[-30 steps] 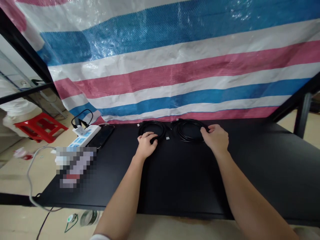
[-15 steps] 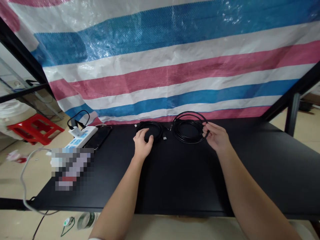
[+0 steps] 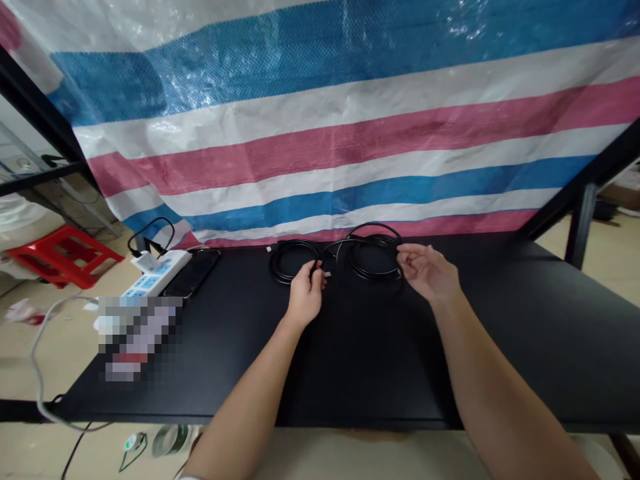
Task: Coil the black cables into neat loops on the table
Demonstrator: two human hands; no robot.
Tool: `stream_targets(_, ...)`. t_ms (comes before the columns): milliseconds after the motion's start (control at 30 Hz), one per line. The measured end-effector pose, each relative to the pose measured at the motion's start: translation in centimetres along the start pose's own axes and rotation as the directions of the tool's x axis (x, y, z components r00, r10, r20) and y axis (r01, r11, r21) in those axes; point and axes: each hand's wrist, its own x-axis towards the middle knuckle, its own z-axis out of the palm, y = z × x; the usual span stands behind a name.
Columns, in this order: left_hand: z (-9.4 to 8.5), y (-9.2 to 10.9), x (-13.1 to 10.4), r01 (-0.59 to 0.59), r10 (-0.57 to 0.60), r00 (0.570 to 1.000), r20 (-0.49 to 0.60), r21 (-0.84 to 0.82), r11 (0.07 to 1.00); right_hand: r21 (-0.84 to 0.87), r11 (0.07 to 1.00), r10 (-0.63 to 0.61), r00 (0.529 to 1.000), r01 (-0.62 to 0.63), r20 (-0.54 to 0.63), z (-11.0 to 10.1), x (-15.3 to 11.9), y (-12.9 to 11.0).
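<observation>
Two coils of black cable lie side by side at the back of the black tabletop [image 3: 350,360]. My left hand [image 3: 306,293] has its fingers closed on the near right side of the left cable coil [image 3: 280,272]. A light connector end [image 3: 327,274] shows beside its fingertips, and another light connector [image 3: 269,249] sits at that coil's far left. My right hand [image 3: 431,275] is at the right side of the right cable coil [image 3: 367,273], thumb and fingertips pinched at its edge. One loop stands slightly above the others. The fingers partly hide the cable there.
A white power strip [image 3: 173,267] with plugged-in adapters and a dark phone [image 3: 195,275] lie on the left. A blurred-out patch covers something in front of them. Striped sheeting [image 3: 330,153] hangs behind the table. A red stool [image 3: 70,257] stands on the floor.
My left hand has moved right and closed on the left coil's near edge. The raised loops at my right hand have sunk lower, and a strand now stretches between the coils.
</observation>
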Motion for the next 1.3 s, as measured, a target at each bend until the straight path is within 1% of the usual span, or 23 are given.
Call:
stream_targets(67, -0.4, 0.2, 0.6, 0.057, -0.077, 0.991, -0.113, -0.171, 0.984, -0.052, 0.997, -0.07, 0.992, 0.065, -0.102, -0.8, 0.5, 0.1)
stream_targets(100, -0.8, 0.4, 0.8, 0.076, -0.119, 0.982, -0.144, -0.271, 0.96, -0.098, 0.991, -0.108, 0.977, 0.091, -0.186, -1.3, 0.8, 0.3)
stream_targets(133, -1.2, 0.7, 1.1, 0.093, -0.162, 0.974, -0.157, -0.375, 0.923, -0.161, 0.983, -0.137, 0.948, 0.093, -0.288, -1.7, 1.1, 0.5)
stream_targets(200, -2.2, 1.4, 1.7, 0.14, -0.255, 0.957, -0.136, -0.553, 0.821, -0.313, 0.95, -0.171, 0.853, 0.009, -0.493, -2.5, 1.7, 1.0)
stream_targets(233, -2.8, 1.7, 1.9, 0.175, -0.309, 0.944, -0.112, -0.626, 0.76, -0.395, 0.917, -0.188, 0.805, -0.063, -0.563, -2.8, 2.0, 1.3)
stream_targets(267, -3.4, 1.9, 2.1, 0.21, -0.365, 0.927, -0.085, -0.69, 0.693, -0.475, 0.869, -0.206, 0.775, -0.136, -0.598, -3.0, 2.2, 1.5)
stream_targets(300, -4.0, 2.2, 2.3, 0.239, -0.406, 0.912, -0.05, -0.742, 0.627, -0.556, 0.807, -0.224, 0.769, -0.198, -0.599, -3.2, 2.3, 1.8)
stream_targets(367, -5.1, 2.5, 2.5, 0.282, -0.445, 0.895, 0.019, -0.799, 0.532, -0.708, 0.659, -0.25, 0.814, -0.253, -0.524, -3.4, 2.5, 2.3)
stream_targets(467, -6.4, 2.7, 2.4, 0.283, -0.425, 0.902, 0.072, -0.842, 0.459, -0.867, 0.451, -0.266, 0.895, -0.212, -0.358, -3.5, 2.7, 2.9)
stream_targets(567, -6.9, 2.9, 2.4, 0.253, -0.408, 0.911, 0.066, -0.87, 0.424, -0.937, 0.299, -0.268, 0.927, -0.18, -0.264, -3.5, 2.5, 3.4)
stream_targets(633, -7.1, 3.0, 2.4, 0.238, -0.414, 0.909, 0.052, -0.88, 0.412, -0.948, 0.252, -0.263, 0.929, -0.193, -0.259, -3.3, 2.3, 3.3)
stream_targets(700, -7.2, 3.1, 2.5, 0.233, -0.415, 0.908, 0.046, -0.881, 0.412, -0.94, 0.266, -0.269, 0.92, -0.213, -0.285, -3.0, 2.1, 3.1)
stream_targets(767, -7.4, 3.0, 2.6, 0.234, -0.406, 0.913, 0.047, -0.875, 0.424, -0.905, 0.351, -0.297, 0.888, -0.24, -0.351, -2.7, 2.1, 2.6)
stream_targets(800, -7.6, 3.0, 2.6, 0.231, -0.4, 0.916, 0.045, -0.872, 0.431, -0.868, 0.425, -0.31, 0.859, -0.259, -0.408, -2.6, 2.1, 2.4)
stream_targets(867, -8.0, 2.9, 2.7, 0.211, -0.392, 0.92, 0.026, -0.874, 0.437, -0.722, 0.631, -0.285, 0.781, -0.283, -0.556, -2.5, 2.3, 1.8)
stream_targets(900, -8.3, 2.8, 2.7, 0.197, -0.392, 0.92, 0.012, -0.879, 0.435, -0.603, 0.75, -0.229, 0.748, -0.272, -0.623, -2.5, 2.3, 1.5)
stream_targets(933, -8.5, 2.8, 2.8, 0.181, -0.397, 0.918, -0.005, -0.885, 0.429, -0.452, 0.859, -0.146, 0.729, -0.242, -0.669, -2.6, 2.4, 1.2)
stream_targets(967, -8.8, 2.8, 2.8, 0.165, -0.406, 0.914, -0.022, -0.893, 0.42, -0.277, 0.94, -0.05, 0.724, -0.199, -0.688, -2.7, 2.4, 0.9)
stream_targets(1000, -9.0, 2.8, 2.9, 0.15, -0.419, 0.907, -0.04, -0.9, 0.409, -0.099, 0.984, 0.043, 0.733, -0.149, -0.679, -2.8, 2.4, 0.6)
stream_targets(1033, -9.1, 2.7, 2.9, 0.137, -0.436, 0.898, -0.056, -0.907, 0.399, 0.066, 0.993, 0.12, 0.751, -0.102, -0.649, -3.0, 2.3, 0.3)
stream_targets(1100, -9.4, 2.7, 3.1, 0.124, -0.473, 0.878, -0.08, -0.915, 0.384, 0.298, 0.954, 0.202, 0.798, -0.03, -0.567, -3.3, 2.1, -0.3)
stream_targets(1200, -9.4, 2.5, 3.4, 0.144, -0.509, 0.857, -0.081, -0.911, 0.388, 0.446, 0.895, 0.209, 0.873, 0.011, -0.441, -3.6, 1.6, -0.7)
stream_targets(1300, -9.1, 2.6, 3.3, 0.165, -0.502, 0.863, -0.062, -0.903, 0.396, 0.503, 0.864, 0.173, 0.924, 0.024, -0.341, -3.7, 1.6, -0.4)
